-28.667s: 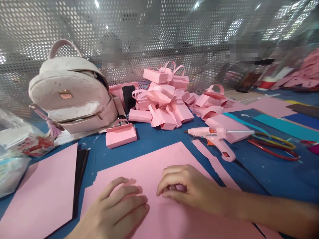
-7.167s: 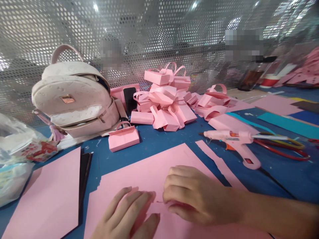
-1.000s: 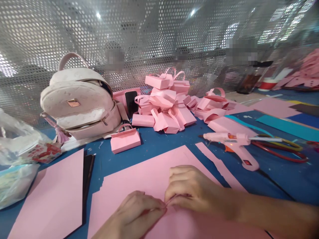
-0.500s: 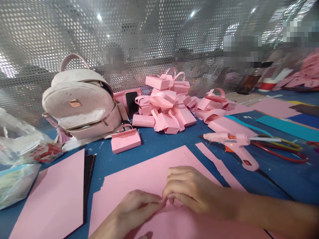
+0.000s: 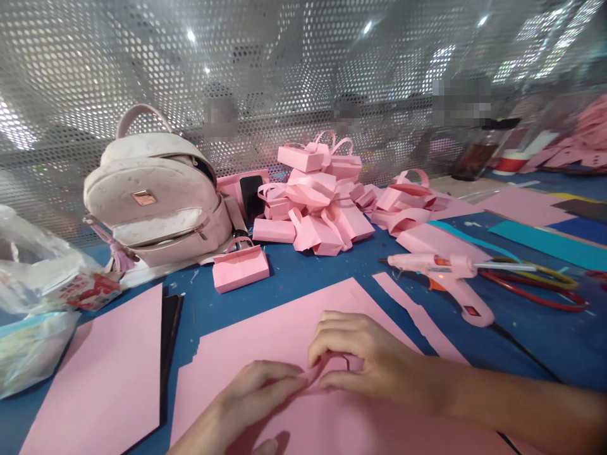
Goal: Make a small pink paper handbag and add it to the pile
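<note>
Over a large sheet of pink paper, both hands meet at a small folded pink paper piece. My left hand pinches its left end between fingers and thumb. From the right, my right hand curls around the piece, with its thumb below and fingers above; the paper shows in the gap between them. Part of the piece is hidden by the fingers, and its pink blends with the sheet beneath. Right of the sheet lies a torn-edged pink paper strip.
A pink glue gun lies at right beside red- and yellow-handled scissors. Behind stand a heap of pink paper bags, a single small paper bag and a white backpack. Pink paper and plastic bags are at left.
My right hand's fingers have lifted and parted from the thumb, so more of the folded paper piece shows between them. My left hand stays nearly in place, still pinching.
</note>
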`<state>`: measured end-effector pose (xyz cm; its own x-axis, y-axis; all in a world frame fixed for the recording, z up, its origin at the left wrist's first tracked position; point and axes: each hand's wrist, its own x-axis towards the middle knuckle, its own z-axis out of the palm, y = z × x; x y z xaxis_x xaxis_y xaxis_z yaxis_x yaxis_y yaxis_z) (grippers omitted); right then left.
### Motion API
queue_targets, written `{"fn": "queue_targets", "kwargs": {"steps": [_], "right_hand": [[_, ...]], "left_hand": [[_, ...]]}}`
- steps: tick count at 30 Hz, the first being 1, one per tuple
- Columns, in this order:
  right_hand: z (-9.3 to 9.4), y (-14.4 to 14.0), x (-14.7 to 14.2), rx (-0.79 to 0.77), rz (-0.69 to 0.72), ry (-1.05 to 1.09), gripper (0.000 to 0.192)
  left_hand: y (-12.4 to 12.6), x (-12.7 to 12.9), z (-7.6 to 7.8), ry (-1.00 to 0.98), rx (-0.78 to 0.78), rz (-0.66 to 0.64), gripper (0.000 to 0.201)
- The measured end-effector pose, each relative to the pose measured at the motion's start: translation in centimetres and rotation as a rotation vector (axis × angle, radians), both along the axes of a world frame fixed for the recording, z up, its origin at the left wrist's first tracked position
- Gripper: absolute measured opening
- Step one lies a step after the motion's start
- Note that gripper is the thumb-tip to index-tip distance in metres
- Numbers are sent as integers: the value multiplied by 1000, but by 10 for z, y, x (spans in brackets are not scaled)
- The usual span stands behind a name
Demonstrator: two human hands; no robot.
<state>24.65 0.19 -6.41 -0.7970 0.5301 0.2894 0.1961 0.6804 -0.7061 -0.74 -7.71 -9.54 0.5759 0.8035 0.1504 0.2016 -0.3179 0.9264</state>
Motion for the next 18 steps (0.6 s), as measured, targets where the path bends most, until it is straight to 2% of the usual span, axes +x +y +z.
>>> {"fn": "queue_targets", "kwargs": {"steps": [3,7,11,18], "right_hand": [[1,-2,1,45,-40,-17,15],[0,-3,1,93,-14,4,11],[-1,-2,1,108,-10,9,18],[-5,-3,1,167,36,17,32]], "left_hand": [[-1,3,4,-20,-24,31,47],[-4,5,13,-28,-43,65,44],[-7,6,17,-51,-41,77,40],[-7,10,16,-89,-51,90,38]]}}
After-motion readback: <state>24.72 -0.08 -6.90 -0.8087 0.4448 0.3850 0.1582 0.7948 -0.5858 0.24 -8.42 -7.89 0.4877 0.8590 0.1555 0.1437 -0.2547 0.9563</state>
